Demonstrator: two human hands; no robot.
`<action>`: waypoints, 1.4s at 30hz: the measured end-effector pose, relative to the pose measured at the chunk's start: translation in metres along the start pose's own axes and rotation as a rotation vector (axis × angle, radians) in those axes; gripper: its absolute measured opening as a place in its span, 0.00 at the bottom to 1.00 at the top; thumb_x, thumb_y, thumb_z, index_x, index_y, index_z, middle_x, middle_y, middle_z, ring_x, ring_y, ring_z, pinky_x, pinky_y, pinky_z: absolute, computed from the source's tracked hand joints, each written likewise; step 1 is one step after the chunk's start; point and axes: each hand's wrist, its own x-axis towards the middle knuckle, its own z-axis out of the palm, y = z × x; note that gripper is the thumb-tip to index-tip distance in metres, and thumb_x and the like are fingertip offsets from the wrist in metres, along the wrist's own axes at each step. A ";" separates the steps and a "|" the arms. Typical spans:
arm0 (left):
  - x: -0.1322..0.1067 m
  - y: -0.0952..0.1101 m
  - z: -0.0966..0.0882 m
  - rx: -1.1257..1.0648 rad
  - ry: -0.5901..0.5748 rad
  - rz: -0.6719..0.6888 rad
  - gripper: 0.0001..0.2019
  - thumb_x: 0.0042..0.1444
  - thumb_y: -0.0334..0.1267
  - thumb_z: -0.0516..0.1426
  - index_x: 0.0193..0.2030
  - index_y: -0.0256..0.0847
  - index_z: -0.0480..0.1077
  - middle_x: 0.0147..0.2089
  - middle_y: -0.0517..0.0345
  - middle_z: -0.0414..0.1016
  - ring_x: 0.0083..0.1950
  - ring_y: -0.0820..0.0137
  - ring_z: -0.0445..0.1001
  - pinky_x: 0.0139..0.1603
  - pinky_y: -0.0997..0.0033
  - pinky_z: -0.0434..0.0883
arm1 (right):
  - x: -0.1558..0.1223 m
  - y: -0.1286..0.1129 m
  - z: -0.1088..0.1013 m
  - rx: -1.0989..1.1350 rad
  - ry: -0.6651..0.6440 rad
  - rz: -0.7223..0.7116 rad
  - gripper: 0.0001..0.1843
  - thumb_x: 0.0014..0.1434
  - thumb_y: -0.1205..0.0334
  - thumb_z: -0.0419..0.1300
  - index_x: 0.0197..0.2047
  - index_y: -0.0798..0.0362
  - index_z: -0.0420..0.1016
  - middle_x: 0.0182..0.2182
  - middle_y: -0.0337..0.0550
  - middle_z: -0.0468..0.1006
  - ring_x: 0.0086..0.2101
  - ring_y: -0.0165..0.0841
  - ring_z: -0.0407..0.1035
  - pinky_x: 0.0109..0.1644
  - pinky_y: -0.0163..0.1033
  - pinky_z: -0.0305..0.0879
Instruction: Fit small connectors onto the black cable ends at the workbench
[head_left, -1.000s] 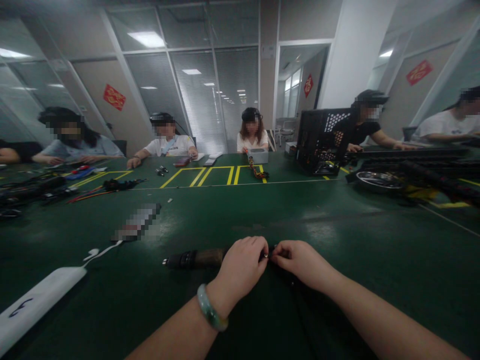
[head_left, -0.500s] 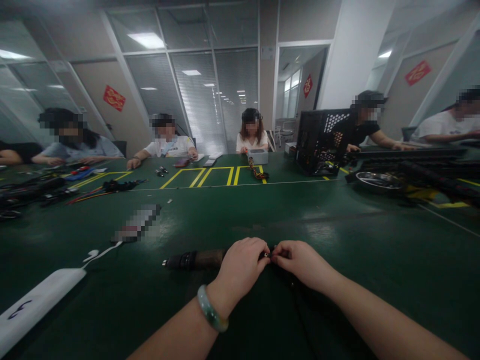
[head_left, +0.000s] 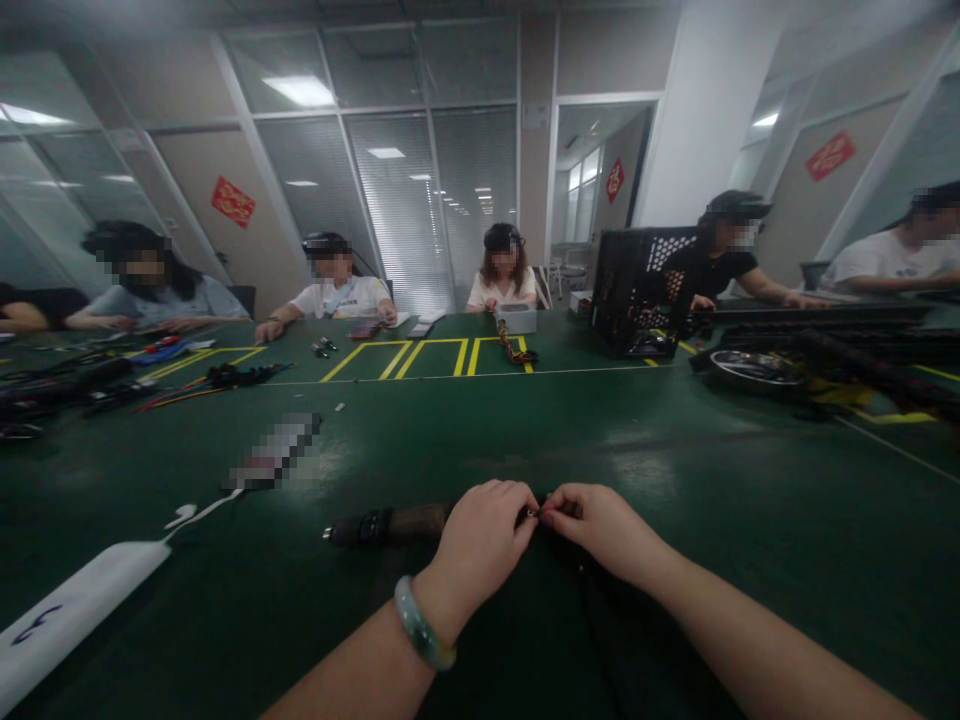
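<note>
Fingertips (head_left: 559, 519) of the left hand (head_left: 480, 535) and right hand (head_left: 604, 525) almost meet. The left pinches a small metal-ended piece (head_left: 532, 513); the right is closed to a pinch, its contents hidden. A dark cylindrical tool (head_left: 420, 524) lies on the worktop (head_left: 262, 590), partly behind the left hand. A slackened pinch could drop the piece; a nudge could roll the tool.
</note>
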 end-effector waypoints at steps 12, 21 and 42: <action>0.000 0.001 0.000 0.014 -0.009 -0.015 0.04 0.58 0.35 0.55 0.40 0.44 0.69 0.40 0.59 0.72 0.41 0.66 0.69 0.44 0.64 0.65 | -0.005 -0.008 -0.003 -0.046 -0.012 0.018 0.10 0.59 0.57 0.56 0.36 0.50 0.78 0.32 0.39 0.80 0.32 0.32 0.73 0.32 0.32 0.61; -0.001 0.002 -0.002 0.002 -0.034 -0.055 0.03 0.58 0.36 0.55 0.39 0.43 0.68 0.39 0.59 0.71 0.41 0.67 0.69 0.44 0.65 0.65 | -0.007 -0.010 -0.004 -0.054 -0.017 0.026 0.10 0.59 0.57 0.56 0.37 0.50 0.77 0.31 0.38 0.80 0.31 0.31 0.72 0.32 0.32 0.60; -0.002 0.003 -0.002 0.005 -0.041 -0.017 0.07 0.58 0.36 0.54 0.43 0.43 0.67 0.42 0.57 0.71 0.44 0.65 0.69 0.47 0.63 0.66 | -0.005 -0.009 -0.003 -0.075 -0.019 0.027 0.10 0.60 0.57 0.55 0.36 0.51 0.77 0.31 0.39 0.80 0.30 0.31 0.72 0.31 0.32 0.59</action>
